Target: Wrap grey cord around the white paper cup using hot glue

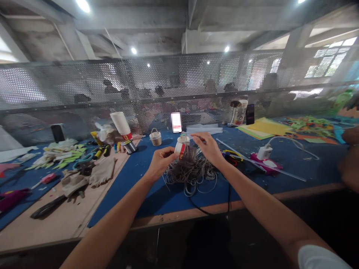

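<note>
My left hand (164,160) is closed on a white paper cup (179,147) with a red printed patch, gripping its left side above the blue tabletop. To the cup's right, my right hand (209,146) has its thumb and forefinger brought together; whatever is between them is too small to make out. Something small and pale sits at the cup's upper end. Below and behind both hands lies a loose tangle of grey cord (193,170). A little basket (155,138) with a cord-like handle stands upright to the left of the cup.
A stack of paper cups (120,123) leans at back left, near work gloves (102,172) and paper scraps (60,155). A lit phone (176,122) stands ahead. Rightward are clear sticks (280,171), a white charger (264,152) and coloured sheets (263,128). Perforated metal screens the back.
</note>
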`<state>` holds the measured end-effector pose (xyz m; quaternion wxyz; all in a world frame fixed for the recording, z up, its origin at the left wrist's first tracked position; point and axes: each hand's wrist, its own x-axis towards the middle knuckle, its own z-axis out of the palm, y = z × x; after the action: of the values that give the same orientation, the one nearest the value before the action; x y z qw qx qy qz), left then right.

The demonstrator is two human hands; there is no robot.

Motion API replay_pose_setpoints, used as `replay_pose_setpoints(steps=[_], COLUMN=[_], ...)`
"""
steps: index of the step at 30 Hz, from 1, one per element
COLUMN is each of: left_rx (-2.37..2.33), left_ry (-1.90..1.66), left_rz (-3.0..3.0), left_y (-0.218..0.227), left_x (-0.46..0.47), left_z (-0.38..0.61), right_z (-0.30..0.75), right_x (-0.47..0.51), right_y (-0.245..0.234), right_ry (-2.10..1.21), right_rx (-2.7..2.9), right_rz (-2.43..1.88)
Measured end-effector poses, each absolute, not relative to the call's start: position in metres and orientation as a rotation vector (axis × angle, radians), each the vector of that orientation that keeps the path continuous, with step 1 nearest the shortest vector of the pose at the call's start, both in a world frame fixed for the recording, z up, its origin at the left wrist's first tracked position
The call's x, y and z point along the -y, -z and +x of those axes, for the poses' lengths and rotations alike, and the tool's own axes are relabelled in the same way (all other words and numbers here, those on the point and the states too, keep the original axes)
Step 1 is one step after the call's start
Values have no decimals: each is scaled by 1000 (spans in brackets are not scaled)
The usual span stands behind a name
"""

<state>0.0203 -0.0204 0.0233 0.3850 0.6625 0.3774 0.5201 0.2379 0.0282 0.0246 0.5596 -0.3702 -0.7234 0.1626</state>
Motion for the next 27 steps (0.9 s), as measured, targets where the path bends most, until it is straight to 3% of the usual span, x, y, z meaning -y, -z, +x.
replay_pose_setpoints(steps=[9,18,27], left_rx=[-966,-868,-802], left_ry=[-1456,-1437,-1432], left_rz=[1576,1467,1220], left_y=[-17,-18,-22], left_x=[14,13,15], left_z=[17,19,21], right_z=[236,230,228], right_x=[-16,-12,-11], right_y=[-17,-14,-9], right_ry=[-660,-616,-372], right_rx=[1732,1781,1875], right_rz=[-960,-917,-862])
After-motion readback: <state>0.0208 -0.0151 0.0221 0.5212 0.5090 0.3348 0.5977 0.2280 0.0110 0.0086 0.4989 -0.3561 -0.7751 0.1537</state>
